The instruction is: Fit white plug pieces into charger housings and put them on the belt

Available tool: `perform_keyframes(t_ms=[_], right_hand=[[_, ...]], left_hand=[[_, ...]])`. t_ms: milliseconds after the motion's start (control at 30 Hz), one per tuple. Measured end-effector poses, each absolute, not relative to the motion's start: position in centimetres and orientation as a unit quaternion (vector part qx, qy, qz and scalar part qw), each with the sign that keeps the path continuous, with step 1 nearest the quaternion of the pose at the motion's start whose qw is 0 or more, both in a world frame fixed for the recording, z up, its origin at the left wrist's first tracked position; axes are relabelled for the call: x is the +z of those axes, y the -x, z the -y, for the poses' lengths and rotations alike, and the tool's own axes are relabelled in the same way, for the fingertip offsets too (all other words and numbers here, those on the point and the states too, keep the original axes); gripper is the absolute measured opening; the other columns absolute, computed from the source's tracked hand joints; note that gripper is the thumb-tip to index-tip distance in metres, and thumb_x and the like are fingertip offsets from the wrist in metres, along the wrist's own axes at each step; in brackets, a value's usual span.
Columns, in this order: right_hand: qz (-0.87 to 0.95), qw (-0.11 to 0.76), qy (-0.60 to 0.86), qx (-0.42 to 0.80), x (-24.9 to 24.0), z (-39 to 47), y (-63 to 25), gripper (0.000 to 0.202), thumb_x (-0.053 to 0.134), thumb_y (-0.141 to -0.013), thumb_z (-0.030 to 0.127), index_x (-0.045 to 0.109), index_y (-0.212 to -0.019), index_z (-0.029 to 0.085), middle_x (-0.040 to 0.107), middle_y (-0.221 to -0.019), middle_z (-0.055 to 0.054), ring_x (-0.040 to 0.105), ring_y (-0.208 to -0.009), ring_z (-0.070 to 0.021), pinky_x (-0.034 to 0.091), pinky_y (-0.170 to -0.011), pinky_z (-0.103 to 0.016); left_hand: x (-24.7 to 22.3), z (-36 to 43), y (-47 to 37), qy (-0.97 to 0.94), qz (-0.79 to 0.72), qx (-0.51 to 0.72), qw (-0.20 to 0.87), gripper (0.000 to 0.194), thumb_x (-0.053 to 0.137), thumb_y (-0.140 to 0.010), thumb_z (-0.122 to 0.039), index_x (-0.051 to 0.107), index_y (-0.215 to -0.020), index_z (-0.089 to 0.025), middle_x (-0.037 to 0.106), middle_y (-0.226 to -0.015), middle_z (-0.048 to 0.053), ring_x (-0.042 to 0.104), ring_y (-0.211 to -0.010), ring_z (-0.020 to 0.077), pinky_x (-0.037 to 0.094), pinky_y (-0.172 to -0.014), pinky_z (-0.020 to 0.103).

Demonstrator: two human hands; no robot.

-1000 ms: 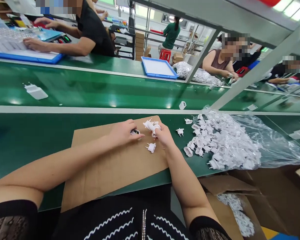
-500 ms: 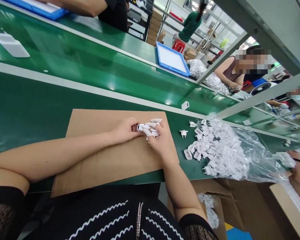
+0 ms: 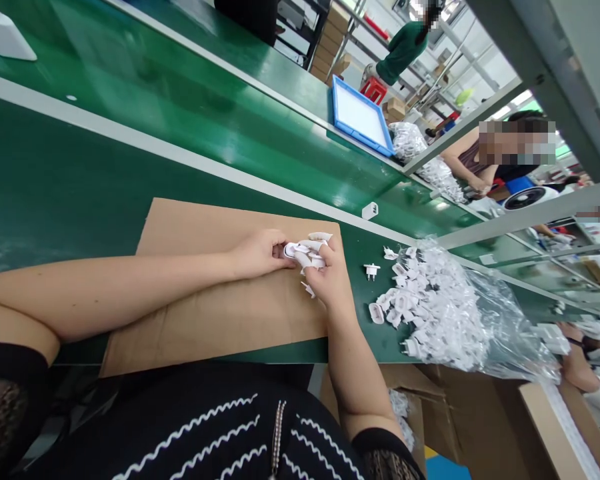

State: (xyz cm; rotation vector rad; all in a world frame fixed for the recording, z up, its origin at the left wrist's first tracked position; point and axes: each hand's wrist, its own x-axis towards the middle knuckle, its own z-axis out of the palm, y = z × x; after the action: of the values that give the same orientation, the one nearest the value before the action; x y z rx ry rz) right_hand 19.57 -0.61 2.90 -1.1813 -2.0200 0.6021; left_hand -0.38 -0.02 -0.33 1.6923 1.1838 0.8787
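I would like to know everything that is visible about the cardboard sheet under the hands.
The cardboard sheet is plain brown, flat and straight-edged, with a faint crease. It lies askew on the green table, its near left corner apparently jutting past the edge. The left forearm crosses over it, hiding part; whether they touch is unclear. A white plug piece lies on it beside the right hand.

One head-worn camera looks forward and steeply down over the wearer's black top (image 3: 200, 420), near the left grip (image 3: 263, 255) and right grip (image 3: 327, 277), around mid-frame. Rolled sideways, it shows the bench (image 3: 70, 193) sloping down rightward; its wide field reaches a blue-rimmed tray (image 3: 363, 117) well beyond both grips.
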Motion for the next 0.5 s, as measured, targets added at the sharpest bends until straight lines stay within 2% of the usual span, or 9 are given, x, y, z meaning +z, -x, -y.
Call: perform_keyframes(t_ms=[233,367,433,500], right_hand=[[0.786,0.343,0.454,0.243,2.84,0.27,-19.57,0.019,0.066,-0.087,0.022,0.075,-0.103,0.023,0.061,-0.119,-0.011,0.063,-0.118,-0.0240,0.054,-0.101,-0.040],[0.808,0.314,0.452,0.210,2.90,0.11,-19.72,0.024,0.065,-0.084,0.017,0.075,-0.106,0.023,0.060,-0.120,-0.011,0.062,-0.119,-0.0248,0.054,-0.099,-0.040],[0.818,0.291,0.463,0.178,3.12,0.23,-19.71,0.029,0.065,-0.082,0.015,0.075,-0.107,0.023,0.059,-0.122,-0.011,0.062,-0.118,-0.0257,0.053,-0.098,-0.040],[0.821,0.262,0.485,0.147,3.51,0.56,-19.57,0.030,0.066,-0.079,0.013,0.075,-0.106,0.024,0.059,-0.123,-0.010,0.061,-0.116,-0.0268,0.054,-0.096,-0.041]], left_hand=[[-0.35,-0.12,0.48,-0.686,-0.468,0.351,0.433,0.039,0.078,-0.076,-0.054,0.068,-0.083,-0.017,0.063,-0.078,0.001,0.059,-0.071,0.0178,0.043,-0.064,0.029],[-0.53,-0.03,0.48,-0.694,-0.468,0.347,0.422,0.039,0.078,-0.077,-0.054,0.068,-0.082,-0.016,0.063,-0.077,0.002,0.060,-0.072,0.0183,0.043,-0.064,0.029],[-0.68,0.19,0.45,-0.710,-0.461,0.357,0.395,0.039,0.076,-0.081,-0.054,0.070,-0.089,-0.016,0.064,-0.080,0.003,0.061,-0.074,0.0190,0.046,-0.065,0.030],[-0.93,0.48,0.41,-0.744,-0.441,0.375,0.335,0.040,0.069,-0.089,-0.051,0.070,-0.107,-0.016,0.068,-0.095,0.006,0.065,-0.083,0.0207,0.050,-0.071,0.031]])
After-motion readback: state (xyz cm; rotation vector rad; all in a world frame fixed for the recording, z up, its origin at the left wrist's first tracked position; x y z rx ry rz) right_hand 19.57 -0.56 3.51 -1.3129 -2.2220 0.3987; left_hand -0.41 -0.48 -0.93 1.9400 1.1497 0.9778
